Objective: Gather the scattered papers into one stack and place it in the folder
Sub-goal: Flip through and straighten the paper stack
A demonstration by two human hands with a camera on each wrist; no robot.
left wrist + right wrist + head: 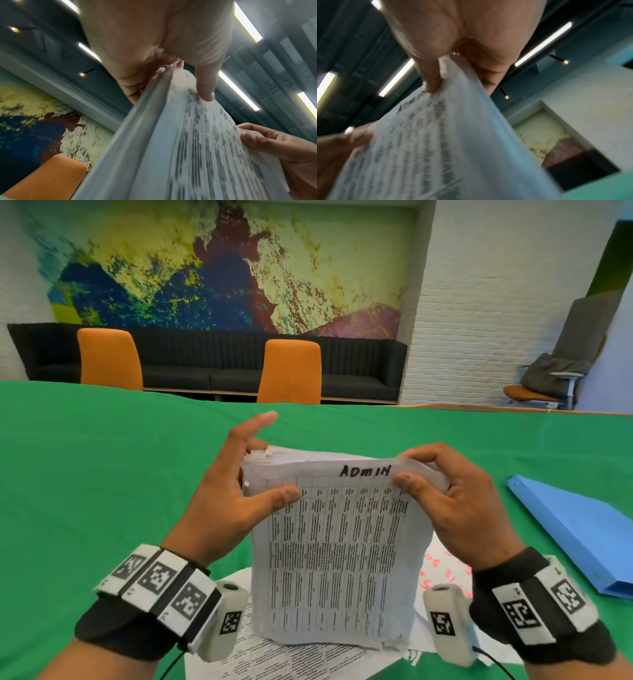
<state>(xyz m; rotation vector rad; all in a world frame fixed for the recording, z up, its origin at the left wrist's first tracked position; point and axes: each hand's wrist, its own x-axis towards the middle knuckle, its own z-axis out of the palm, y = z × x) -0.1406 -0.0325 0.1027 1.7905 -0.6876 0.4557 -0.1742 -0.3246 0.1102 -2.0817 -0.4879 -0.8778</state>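
A thick stack of printed papers stands upright on its lower edge over the green table; its front sheet is a table headed "ADMIN". My left hand grips the stack's top left corner, thumb on the front sheet, index finger sticking out straight. My right hand pinches the top right corner, thumb in front and fingers behind. Both wrist views show the same stack from below, each thumb pressed on its face. A blue folder lies shut on the table to the right.
Loose sheets lie flat under the stack, one with red writing. The green table stretches wide to the left and beyond. Two orange chairs and a dark sofa stand past its far edge.
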